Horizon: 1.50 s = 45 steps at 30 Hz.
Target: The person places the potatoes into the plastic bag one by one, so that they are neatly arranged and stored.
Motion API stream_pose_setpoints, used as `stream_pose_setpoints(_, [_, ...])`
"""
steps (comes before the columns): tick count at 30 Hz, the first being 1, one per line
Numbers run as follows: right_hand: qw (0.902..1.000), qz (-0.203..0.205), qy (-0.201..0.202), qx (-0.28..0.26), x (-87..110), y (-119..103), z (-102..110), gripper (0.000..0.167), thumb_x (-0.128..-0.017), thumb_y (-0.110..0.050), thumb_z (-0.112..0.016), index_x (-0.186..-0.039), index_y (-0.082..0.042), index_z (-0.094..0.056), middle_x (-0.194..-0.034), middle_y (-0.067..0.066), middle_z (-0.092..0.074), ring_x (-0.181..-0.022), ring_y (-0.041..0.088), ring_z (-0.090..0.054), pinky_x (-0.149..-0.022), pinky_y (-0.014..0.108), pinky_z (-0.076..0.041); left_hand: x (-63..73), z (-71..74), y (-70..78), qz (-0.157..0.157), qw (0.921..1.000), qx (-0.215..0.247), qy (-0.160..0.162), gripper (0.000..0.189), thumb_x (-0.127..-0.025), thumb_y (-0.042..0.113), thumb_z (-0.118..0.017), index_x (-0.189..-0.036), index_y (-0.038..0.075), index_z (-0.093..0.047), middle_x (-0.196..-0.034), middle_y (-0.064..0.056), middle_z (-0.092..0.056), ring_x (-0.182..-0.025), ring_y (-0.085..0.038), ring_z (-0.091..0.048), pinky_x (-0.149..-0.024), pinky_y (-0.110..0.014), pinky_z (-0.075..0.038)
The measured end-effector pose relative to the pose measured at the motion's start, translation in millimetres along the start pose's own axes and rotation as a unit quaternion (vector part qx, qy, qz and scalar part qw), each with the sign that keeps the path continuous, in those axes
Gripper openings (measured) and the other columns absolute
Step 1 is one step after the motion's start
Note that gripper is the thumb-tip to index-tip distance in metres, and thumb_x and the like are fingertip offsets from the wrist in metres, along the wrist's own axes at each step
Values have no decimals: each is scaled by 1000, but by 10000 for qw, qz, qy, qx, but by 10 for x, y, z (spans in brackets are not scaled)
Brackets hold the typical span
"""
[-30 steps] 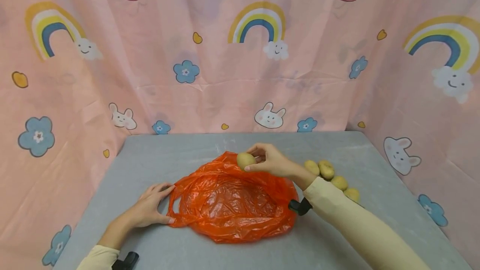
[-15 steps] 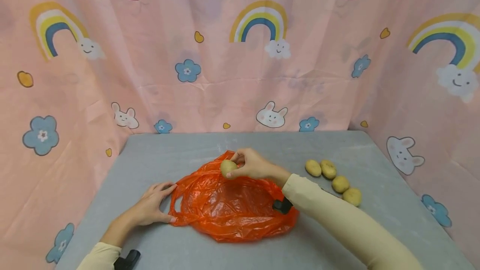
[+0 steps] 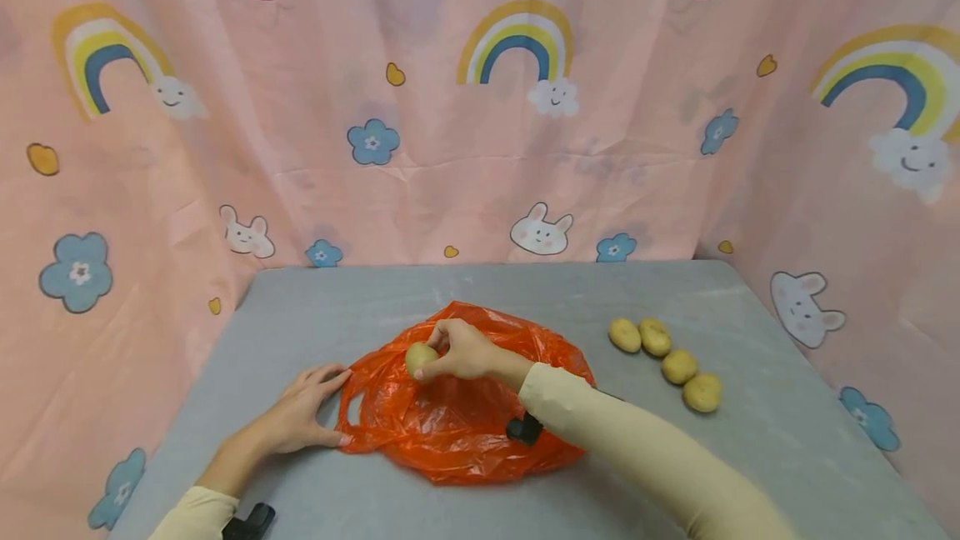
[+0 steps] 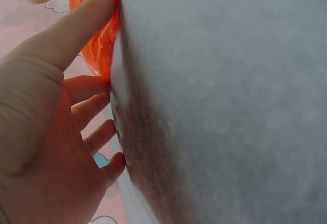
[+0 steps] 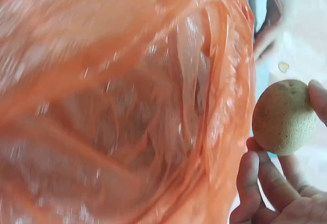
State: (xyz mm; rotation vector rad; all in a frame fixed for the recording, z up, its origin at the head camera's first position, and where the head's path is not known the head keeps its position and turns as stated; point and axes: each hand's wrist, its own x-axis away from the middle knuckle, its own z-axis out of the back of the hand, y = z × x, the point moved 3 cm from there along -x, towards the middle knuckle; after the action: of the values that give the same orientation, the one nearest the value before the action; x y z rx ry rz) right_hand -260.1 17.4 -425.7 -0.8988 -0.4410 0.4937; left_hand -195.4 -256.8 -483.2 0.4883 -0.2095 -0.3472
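An orange-red plastic bag (image 3: 457, 440) lies with its mouth spread on the grey table. Over its left part, my right hand (image 3: 467, 351) holds a potato (image 3: 420, 360) between thumb and fingertips. In the right wrist view the potato (image 5: 283, 117) is oval and speckled, beside the bag's crinkled folds (image 5: 194, 96). At the bag's left end rests my left hand (image 3: 300, 413), fingers spread, with fingertips and thumb on the two handle strips. The left wrist view shows its thumb laid on the bag's edge (image 4: 97, 45) and the other fingertips against the table.
Several potatoes (image 3: 679, 367) lie in a slanting row on the table (image 3: 765, 457), right of the bag. A pink patterned curtain (image 3: 435, 207) hangs behind the table and along both sides. Each wrist carries a black camera mount (image 3: 523, 429).
My right hand has carried the potato left and toward me, from the bag's far rim to over its left part. The left hand has stayed in place at the handles.
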Motion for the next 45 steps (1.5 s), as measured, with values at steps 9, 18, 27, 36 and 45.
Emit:
stream_pose_setpoints(9, [9980,-543,158,264,-87,-93,-249,38,-81,-28,-86,-100,-10,-59,-95,4,-62,-82,16,-58,-69,29,-49,21,25,-9,3,10000,-49,59,106,-72,51,-88,-152,0,-43,-157,-22,-39,-142,-49,-32,-108,-73,-30])
stream_pose_setpoints(18, [9903,-837,218,1091,-130,-123,-375,38,-78,-38,-87,-86,-15,-57,-83,-2,-59,-74,13,-54,-64,26,-41,-1,29,2,-160,9997,-126,142,106,-72,53,-87,-152,-1,-43,-155,-21,-41,-141,-48,-35,-108,-71,-32])
stream_pose_setpoints(27, [9841,-924,117,1514,-126,-99,-419,38,-80,-43,-84,-84,-18,-56,-80,-5,-59,-71,11,-55,-64,27,-39,0,9,12,-206,9997,-93,134,105,-72,53,-86,-151,-1,-44,-155,-23,-40,-141,-49,-34,-108,-73,-30])
stream_pose_setpoints(36, [9886,-749,-131,1296,-104,-59,-399,41,-81,-38,-85,-106,-15,-63,-93,-1,-68,-77,11,-61,-70,28,-48,19,-9,-9,-203,9996,-83,176,105,-72,52,-87,-151,-1,-44,-155,-22,-41,-141,-49,-34,-107,-73,-31])
stream_pose_setpoints(45, [9944,-607,-302,808,-71,-17,-298,56,-83,-31,-85,-128,-9,-62,-108,8,-68,-87,13,-61,-78,31,-53,17,-14,-25,-169,9997,-85,178,105,-72,52,-87,-152,0,-44,-155,-21,-41,-141,-48,-34,-108,-72,-31])
